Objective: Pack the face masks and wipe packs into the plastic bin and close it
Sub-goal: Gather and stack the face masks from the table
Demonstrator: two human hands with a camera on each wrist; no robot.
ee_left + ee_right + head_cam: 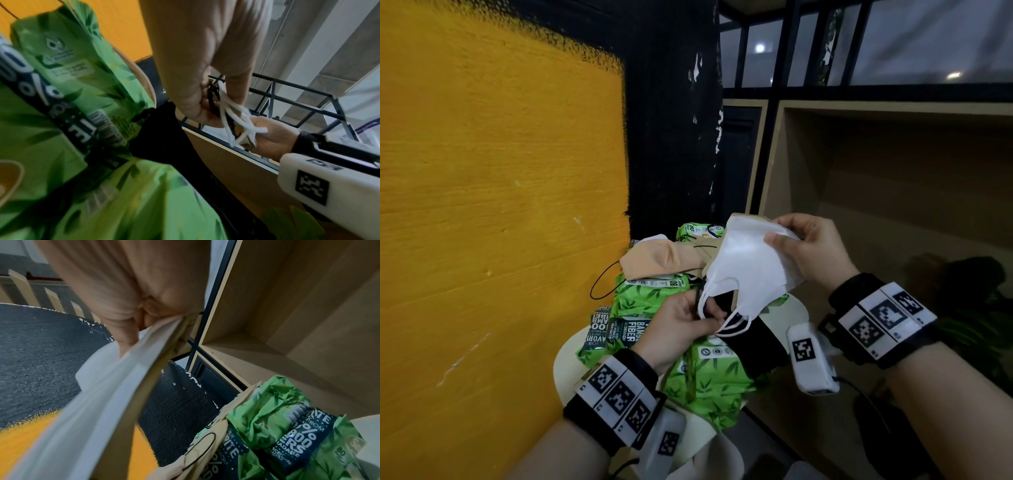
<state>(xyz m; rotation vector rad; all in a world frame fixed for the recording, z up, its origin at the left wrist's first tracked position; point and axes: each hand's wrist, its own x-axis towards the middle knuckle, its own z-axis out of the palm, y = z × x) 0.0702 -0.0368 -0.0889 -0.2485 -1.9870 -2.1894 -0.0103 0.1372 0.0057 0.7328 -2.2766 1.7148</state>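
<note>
Head view: right hand (810, 248) pinches masks (748, 263), left hand (678, 325) pinches loops (722, 322) (tangled, at six o'clock); snagging could spill them.

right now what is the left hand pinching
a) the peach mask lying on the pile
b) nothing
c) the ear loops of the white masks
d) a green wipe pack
c: the left hand pinches the ear loops at the lower end of the white masks, while the right hand holds their upper edge above the green wipe packs.
</note>
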